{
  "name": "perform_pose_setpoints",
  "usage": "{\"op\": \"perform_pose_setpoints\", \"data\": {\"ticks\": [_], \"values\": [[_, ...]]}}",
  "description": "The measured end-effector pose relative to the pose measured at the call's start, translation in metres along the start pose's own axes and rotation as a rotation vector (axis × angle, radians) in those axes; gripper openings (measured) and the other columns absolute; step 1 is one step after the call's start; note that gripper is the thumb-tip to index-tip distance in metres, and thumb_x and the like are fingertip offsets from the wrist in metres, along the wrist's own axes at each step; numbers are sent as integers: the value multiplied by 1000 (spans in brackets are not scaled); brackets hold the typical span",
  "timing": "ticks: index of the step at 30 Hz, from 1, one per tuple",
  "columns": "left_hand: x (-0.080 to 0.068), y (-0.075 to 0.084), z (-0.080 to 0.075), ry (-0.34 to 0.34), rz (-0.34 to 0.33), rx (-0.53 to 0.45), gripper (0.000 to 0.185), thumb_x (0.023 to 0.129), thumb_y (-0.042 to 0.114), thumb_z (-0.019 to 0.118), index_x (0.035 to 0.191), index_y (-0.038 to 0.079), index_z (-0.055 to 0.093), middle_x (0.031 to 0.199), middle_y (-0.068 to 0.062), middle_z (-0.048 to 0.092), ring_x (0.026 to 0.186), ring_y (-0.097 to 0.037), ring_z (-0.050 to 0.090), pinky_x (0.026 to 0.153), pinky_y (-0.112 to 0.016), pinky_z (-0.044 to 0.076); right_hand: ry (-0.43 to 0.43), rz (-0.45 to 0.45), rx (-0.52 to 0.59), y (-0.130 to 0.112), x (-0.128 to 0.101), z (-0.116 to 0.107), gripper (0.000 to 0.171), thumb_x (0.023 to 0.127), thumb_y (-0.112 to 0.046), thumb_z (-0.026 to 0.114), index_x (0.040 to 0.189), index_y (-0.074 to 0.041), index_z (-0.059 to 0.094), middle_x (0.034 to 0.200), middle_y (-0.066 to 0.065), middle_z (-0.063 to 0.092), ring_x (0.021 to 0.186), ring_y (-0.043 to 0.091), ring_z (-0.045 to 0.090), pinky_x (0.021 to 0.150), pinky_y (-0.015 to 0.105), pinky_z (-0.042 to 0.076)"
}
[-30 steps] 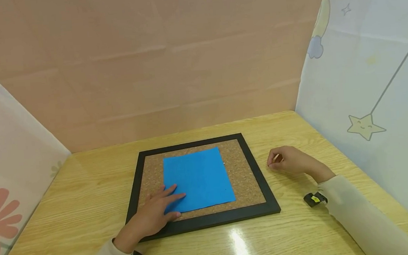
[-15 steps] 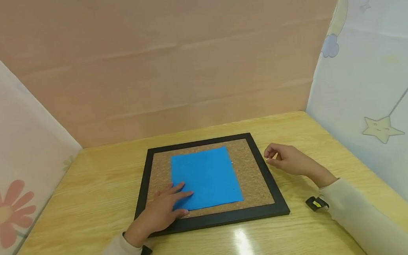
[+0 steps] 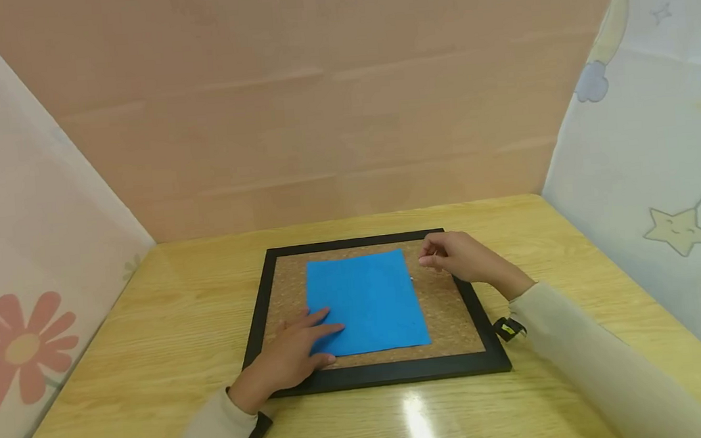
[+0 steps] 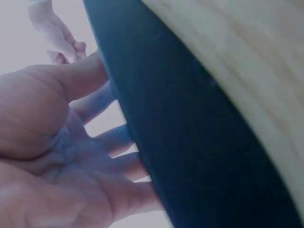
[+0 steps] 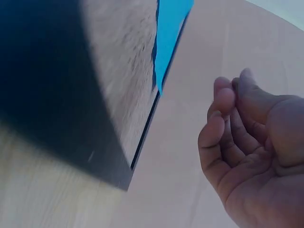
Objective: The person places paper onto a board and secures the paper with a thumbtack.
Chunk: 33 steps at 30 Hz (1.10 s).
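A blue sheet of paper (image 3: 365,299) lies on a black-framed cork board (image 3: 456,327) on the table. My left hand (image 3: 293,355) rests with spread, straight fingers on the paper's lower left corner and the frame's near edge. My right hand (image 3: 457,255) is over the board's right side, near the paper's upper right corner and apart from it. Its thumb and index finger pinch a tiny pin-like thing (image 5: 235,83), mostly hidden between the fingertips; its exact kind is too small to make out. A small pale speck shows at the paper's right edge.
The wooden table (image 3: 151,341) extends around the board. A plain tan backdrop (image 3: 319,112) stands behind it. Printed panels flank both sides, with a flower (image 3: 22,350) on the left and a star (image 3: 682,231) on the right.
My right hand has moved left from beside the board to above its right side, still pinching the tiny thing. The left hand stays on the paper. The head view has shifted slightly.
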<state>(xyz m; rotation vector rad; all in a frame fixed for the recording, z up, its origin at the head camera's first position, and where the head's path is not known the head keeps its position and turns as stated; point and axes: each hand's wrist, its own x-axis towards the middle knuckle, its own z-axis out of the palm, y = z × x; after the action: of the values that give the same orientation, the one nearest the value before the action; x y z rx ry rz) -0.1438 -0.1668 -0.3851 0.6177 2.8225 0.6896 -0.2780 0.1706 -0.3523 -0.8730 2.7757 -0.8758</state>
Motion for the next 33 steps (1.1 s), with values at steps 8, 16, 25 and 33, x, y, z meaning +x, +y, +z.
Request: {"op": "perform_pose_setpoints", "data": {"ticks": [8,16,25,33], "values": [[1,2,2,-3,-11,4,51,91,24,73,140,18,59,159,-17,37,147,-50,27,107,-81,18,-59,22,220,-5,31,12,17,98,-26,65,100,-10,64,99,16,71,87,31,69,80,45,57],[2,2,1,1,-15,13,51,91,25,72,140,18,59,159,-16,38,148,-49,27,107,-80,18,-66,40,216,-12,54,23,17,102,-24,59,106,-8,64,98,17,70,80,31,61,72,40,49],[1,-7,6,-1,-18,7,52,91,24,72,141,17,59,160,-17,36,147,-51,25,107,-81,16,-131,161,148,-28,81,48,15,102,-16,59,107,-5,67,100,11,67,86,23,58,79,37,46],[0,-9,7,-10,-33,7,52,92,24,72,141,17,58,160,-18,36,146,-53,26,105,-82,17,-156,380,182,-23,101,63,26,103,-26,57,115,-7,70,125,14,63,111,29,56,104,48,44]]}}
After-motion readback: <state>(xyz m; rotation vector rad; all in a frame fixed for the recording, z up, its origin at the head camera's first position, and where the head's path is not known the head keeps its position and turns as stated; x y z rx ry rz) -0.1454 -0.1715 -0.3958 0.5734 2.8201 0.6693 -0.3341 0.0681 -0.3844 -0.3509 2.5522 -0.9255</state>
